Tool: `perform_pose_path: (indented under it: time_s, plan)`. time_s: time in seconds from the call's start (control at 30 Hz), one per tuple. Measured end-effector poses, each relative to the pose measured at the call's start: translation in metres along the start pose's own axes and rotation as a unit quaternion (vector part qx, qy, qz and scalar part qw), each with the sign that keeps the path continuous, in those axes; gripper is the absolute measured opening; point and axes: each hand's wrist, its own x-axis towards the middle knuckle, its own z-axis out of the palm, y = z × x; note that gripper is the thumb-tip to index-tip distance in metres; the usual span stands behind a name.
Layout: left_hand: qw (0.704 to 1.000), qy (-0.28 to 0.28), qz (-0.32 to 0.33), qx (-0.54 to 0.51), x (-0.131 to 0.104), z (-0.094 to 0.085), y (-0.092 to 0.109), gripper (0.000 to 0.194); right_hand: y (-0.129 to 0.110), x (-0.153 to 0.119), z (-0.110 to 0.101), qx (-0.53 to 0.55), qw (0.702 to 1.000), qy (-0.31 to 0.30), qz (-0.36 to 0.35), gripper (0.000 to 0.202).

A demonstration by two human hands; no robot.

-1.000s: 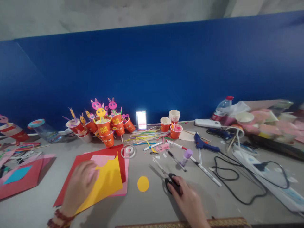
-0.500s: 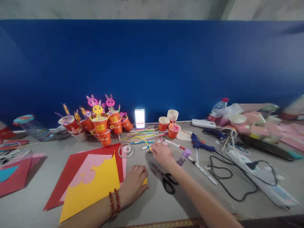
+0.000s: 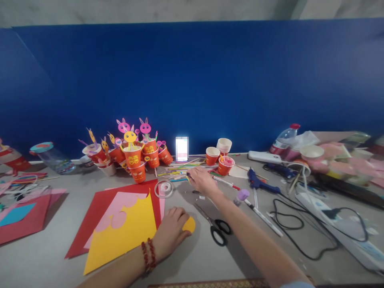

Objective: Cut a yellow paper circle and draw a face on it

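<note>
My left hand (image 3: 172, 228), with a red bead bracelet on the wrist, rests on the table with its fingers around the edge of a yellow paper circle (image 3: 189, 225). Beside it lie a large yellow paper sheet (image 3: 129, 232), pink paper and red paper (image 3: 87, 220). Farther forward, my right hand (image 3: 201, 180) is closed at the near side of the coloured sticks (image 3: 175, 173); what its fingertips hold is too small to make out. Scissors (image 3: 214, 226) with black handles lie under and left of my right forearm.
Red cups with rabbit figures (image 3: 133, 158) stand back left. A tape roll (image 3: 163, 188), glue stick (image 3: 241, 196), blue glue gun (image 3: 261, 184), power strip (image 3: 339, 232) and bottle (image 3: 285, 140) are also on the table. More cups (image 3: 212, 156) stand behind my right hand.
My right hand has moved forward to the sticks, and the blue-capped pen near it no longer shows. More of the yellow circle shows beside my left hand. The view has shifted slightly left.
</note>
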Motion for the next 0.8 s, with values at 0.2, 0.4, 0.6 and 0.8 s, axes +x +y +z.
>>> perform_pose_path:
  time_s: [0.2, 0.4, 0.6, 0.8]
  plan:
    - [0.998, 0.060, 0.014, -0.004, 0.004, 0.004, 0.002, 0.038, -0.022, -0.022, -0.029, 0.146, 0.988, 0.036, 0.042, 0.024]
    - [0.973, 0.196, 0.078, 0.097, 0.001, -0.034, -0.011, 0.028, -0.043, -0.071, -0.031, 0.473, 0.862, -0.151, 0.104, 0.019]
    - [0.988, 0.080, 0.066, 0.110, 0.014, -0.046, -0.011, 0.026, -0.055, -0.090, -0.039, 0.724, 0.642, -0.160, 0.195, 0.032]
    - [0.991, 0.050, 0.080, 0.100, 0.007, -0.040, 0.011, 0.025, -0.072, -0.094, -0.031, 0.541, 0.826, -0.010, 0.155, 0.040]
